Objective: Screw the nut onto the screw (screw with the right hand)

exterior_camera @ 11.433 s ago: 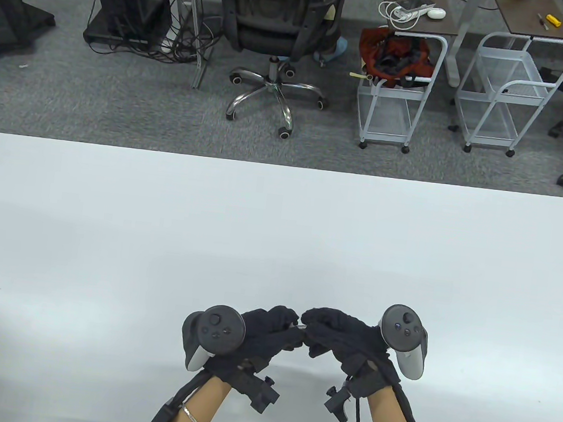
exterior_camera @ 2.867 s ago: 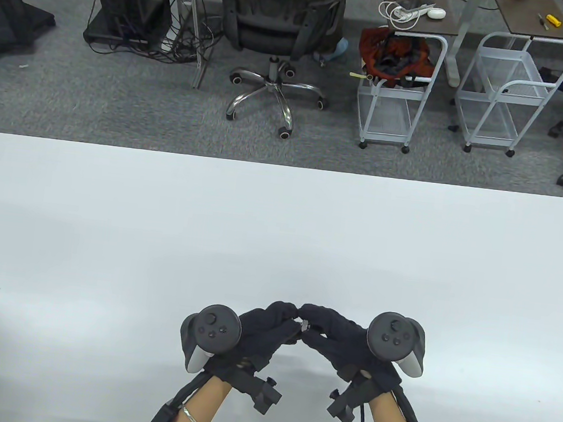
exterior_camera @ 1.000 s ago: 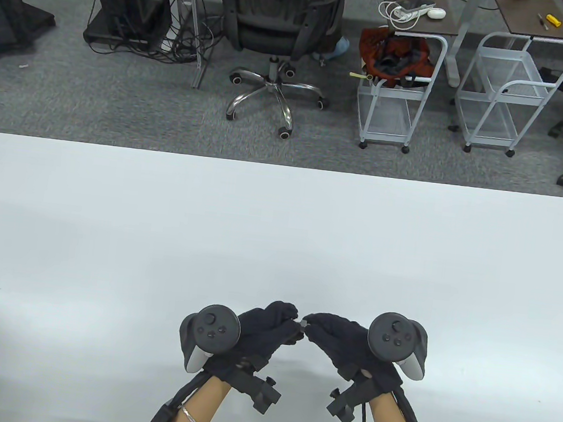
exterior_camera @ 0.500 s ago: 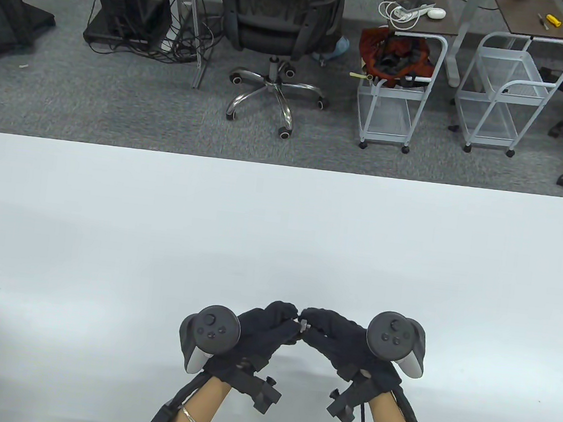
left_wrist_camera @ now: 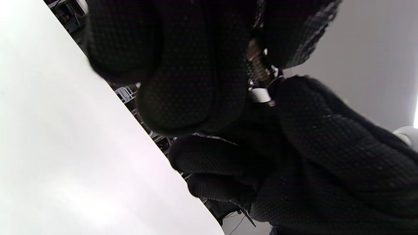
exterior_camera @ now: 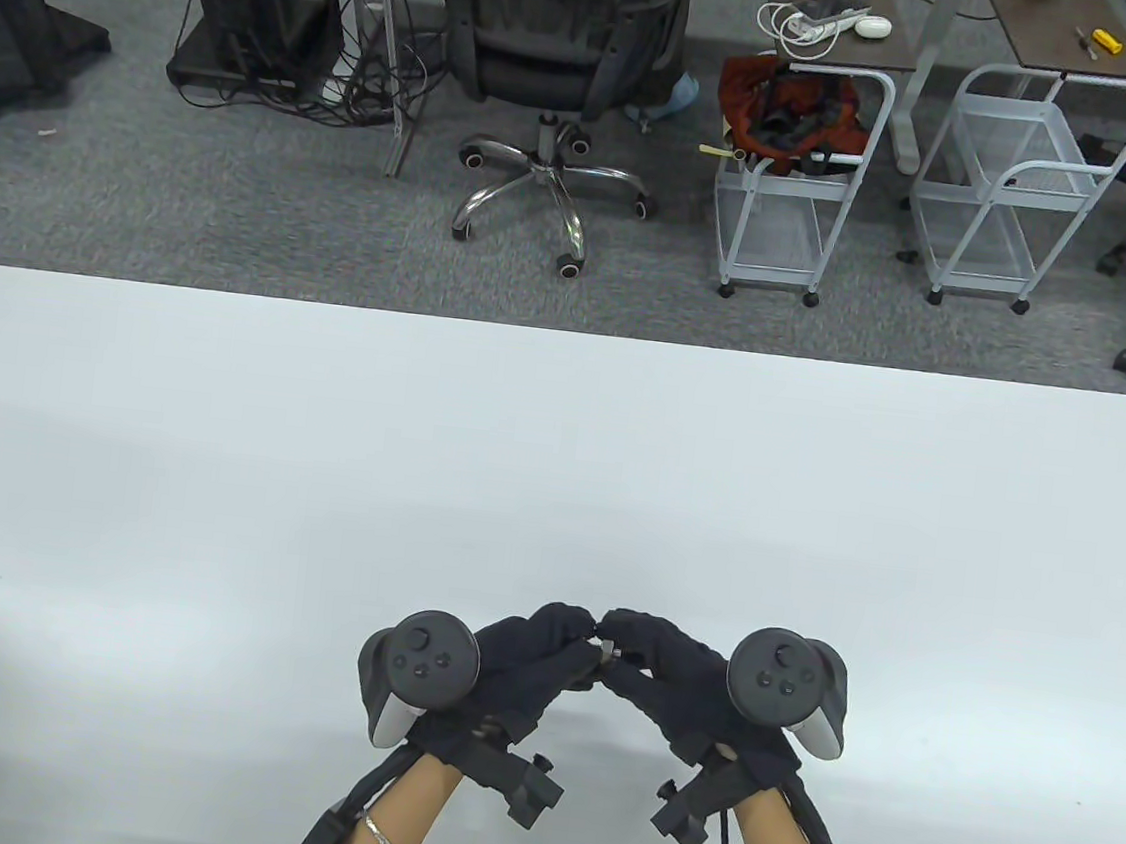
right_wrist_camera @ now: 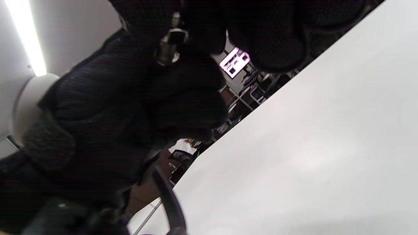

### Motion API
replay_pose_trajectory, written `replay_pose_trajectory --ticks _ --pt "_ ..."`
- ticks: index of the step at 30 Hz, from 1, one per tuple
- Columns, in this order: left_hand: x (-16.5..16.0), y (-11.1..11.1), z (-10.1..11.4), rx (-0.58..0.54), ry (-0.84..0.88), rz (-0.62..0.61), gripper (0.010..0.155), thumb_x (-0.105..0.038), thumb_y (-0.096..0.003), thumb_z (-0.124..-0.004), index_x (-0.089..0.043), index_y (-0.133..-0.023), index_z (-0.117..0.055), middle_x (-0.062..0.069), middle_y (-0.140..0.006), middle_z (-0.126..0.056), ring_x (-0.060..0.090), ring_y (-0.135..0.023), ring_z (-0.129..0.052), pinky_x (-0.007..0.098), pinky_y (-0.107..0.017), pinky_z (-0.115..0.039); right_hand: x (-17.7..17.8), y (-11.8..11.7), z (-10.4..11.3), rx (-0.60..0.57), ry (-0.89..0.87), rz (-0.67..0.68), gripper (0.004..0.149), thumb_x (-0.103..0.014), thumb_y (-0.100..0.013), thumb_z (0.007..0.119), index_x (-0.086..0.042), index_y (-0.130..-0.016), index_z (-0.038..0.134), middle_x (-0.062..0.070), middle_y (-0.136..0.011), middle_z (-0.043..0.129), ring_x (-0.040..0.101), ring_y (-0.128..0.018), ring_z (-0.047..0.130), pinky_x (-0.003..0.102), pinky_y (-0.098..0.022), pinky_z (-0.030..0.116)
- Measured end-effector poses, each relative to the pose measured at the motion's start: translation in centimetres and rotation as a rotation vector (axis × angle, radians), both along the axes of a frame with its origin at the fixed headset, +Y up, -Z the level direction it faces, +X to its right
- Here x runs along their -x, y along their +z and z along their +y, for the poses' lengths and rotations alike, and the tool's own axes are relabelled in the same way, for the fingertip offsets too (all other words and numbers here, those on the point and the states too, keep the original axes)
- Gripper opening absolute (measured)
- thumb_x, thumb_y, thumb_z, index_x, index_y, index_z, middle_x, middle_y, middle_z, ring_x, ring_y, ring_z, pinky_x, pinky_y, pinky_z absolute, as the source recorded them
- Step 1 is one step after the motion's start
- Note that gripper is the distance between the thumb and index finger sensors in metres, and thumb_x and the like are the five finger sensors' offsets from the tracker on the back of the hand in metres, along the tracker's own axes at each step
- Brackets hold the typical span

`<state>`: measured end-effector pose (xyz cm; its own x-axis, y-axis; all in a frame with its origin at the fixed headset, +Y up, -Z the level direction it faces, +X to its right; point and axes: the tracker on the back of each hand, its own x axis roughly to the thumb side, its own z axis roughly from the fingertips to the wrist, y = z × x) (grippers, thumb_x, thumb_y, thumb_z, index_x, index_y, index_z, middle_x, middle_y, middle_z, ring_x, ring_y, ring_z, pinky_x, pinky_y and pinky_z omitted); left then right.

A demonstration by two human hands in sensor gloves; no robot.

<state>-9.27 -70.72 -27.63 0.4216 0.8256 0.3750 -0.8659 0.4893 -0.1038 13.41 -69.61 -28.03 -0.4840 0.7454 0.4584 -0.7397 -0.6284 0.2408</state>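
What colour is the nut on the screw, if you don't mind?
Silvery metal nut on the screw; clearest in the left wrist view.

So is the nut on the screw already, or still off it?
On: the nut sits around the screw, whose threads show beyond it. How far on, cannot tell.

Both gloves are black knitted cloth, matt, with a fine dotted weave plain on the left hand point(left_wrist_camera: 183, 65) and right hand point(left_wrist_camera: 333, 156). The screw point(left_wrist_camera: 256, 67) is bare metal, its thread ridged and dull-shining; the nut point(left_wrist_camera: 261, 94) on it is smooth, bright metal. The table point(exterior_camera: 559, 462) is smooth white with a soft sheen. The trackers point(exterior_camera: 433, 655) are matt dark-grey plastic.
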Motion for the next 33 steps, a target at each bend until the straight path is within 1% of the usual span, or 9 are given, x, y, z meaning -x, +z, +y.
replay_pose_trajectory --ticks 2,5,11,16,19,22,26,30,33 --pt "0.2 -0.1 -0.1 0.013 0.013 -0.002 0.047 -0.042 -0.0501 -0.075 -0.009 -0.082 -0.083 0.001 -0.054 -0.113 0.013 -0.041 -0.112 0.031 -0.038 -0.092 0.0 0.0 0.0 0.009 0.008 0.003 0.045 -0.033 -0.059 0.069 -0.001 -0.087 0.081 0.032 -0.088 0.081 0.045 -0.07 0.092 0.062 -0.053 0.068" --pt "0.2 -0.1 -0.1 0.013 0.01 -0.001 0.046 -0.042 -0.05 -0.075 -0.009 -0.082 -0.083 0.001 -0.054 -0.113 0.013 -0.041 -0.112 0.031 -0.038 -0.092 0.2 0.1 0.0 0.024 -0.009 0.022 0.052 -0.03 -0.057 0.074 0.001 -0.098 0.068 0.036 -0.099 0.067 0.049 -0.079 0.084 0.065 -0.056 0.063" --pt "-0.2 0.0 -0.1 0.017 0.011 -0.035 0.046 -0.042 -0.0507 -0.074 -0.01 -0.081 -0.084 0.001 -0.053 -0.113 0.014 -0.04 -0.112 0.031 -0.037 -0.092 0.1 0.2 0.0 -0.073 -0.033 -0.047 0.043 -0.033 -0.06 0.063 -0.002 -0.08 0.084 0.029 -0.079 0.089 0.04 -0.06 0.097 0.06 -0.049 0.072" --pt "-0.2 0.1 -0.1 0.02 0.025 -0.023 0.046 -0.042 -0.0511 -0.074 -0.008 -0.081 -0.084 0.002 -0.053 -0.113 0.014 -0.039 -0.113 0.031 -0.037 -0.093 0.2 0.1 -0.2 0.022 -0.021 0.045 0.049 -0.036 -0.059 0.069 0.001 -0.092 0.071 0.033 -0.09 0.077 0.045 -0.071 0.089 0.063 -0.054 0.066" --pt "-0.3 0.0 -0.1 0.026 0.039 -0.036 0.046 -0.042 -0.0519 -0.072 -0.008 -0.081 -0.084 0.001 -0.052 -0.114 0.013 -0.039 -0.113 0.03 -0.036 -0.093 0.1 0.1 -0.2 -0.057 -0.059 -0.044 0.044 -0.035 -0.06 0.063 -0.001 -0.082 0.08 0.028 -0.079 0.088 0.039 -0.059 0.097 0.058 -0.048 0.072" --pt "-0.5 0.1 -0.3 0.059 0.083 -0.05 0.047 -0.042 -0.0524 -0.072 -0.006 -0.082 -0.083 0.002 -0.053 -0.113 0.014 -0.04 -0.113 0.031 -0.037 -0.093 -0.1 0.2 -0.4 -0.042 -0.106 -0.112 0.043 -0.034 -0.06 0.061 -0.001 -0.076 0.084 0.027 -0.071 0.093 0.037 -0.05 0.101 0.057 -0.044 0.075" --pt "-0.4 0.1 -0.1 0.038 0.062 -0.04 0.047 -0.042 -0.0526 -0.072 -0.007 -0.082 -0.083 0.003 -0.055 -0.113 0.015 -0.041 -0.113 0.031 -0.038 -0.093 -0.1 0.1 -0.3 0.061 -0.058 0.033 0.049 -0.037 -0.06 0.067 0.001 -0.09 0.072 0.032 -0.088 0.079 0.043 -0.067 0.092 0.061 -0.052 0.067" --pt "-0.6 0.0 -0.2 0.059 0.078 -0.113 0.048 -0.041 -0.0523 -0.072 -0.006 -0.083 -0.082 0.003 -0.056 -0.113 0.016 -0.043 -0.113 0.032 -0.039 -0.093 -0.2 0.2 -0.3 -0.043 -0.112 -0.116 0.043 -0.034 -0.06 0.061 -0.001 -0.076 0.084 0.027 -0.071 0.093 0.036 -0.05 0.101 0.057 -0.043 0.075" --pt "-0.8 0.0 -0.3 0.073 0.085 -0.113 0.048 -0.04 -0.0523 -0.072 -0.005 -0.085 -0.08 0.005 -0.059 -0.112 0.016 -0.044 -0.113 0.033 -0.04 -0.093 -0.5 0.1 -0.5 0.006 -0.105 -0.108 0.045 -0.035 -0.06 0.06 0.0 -0.076 0.084 0.028 -0.07 0.093 0.037 -0.049 0.101 0.057 -0.042 0.075"
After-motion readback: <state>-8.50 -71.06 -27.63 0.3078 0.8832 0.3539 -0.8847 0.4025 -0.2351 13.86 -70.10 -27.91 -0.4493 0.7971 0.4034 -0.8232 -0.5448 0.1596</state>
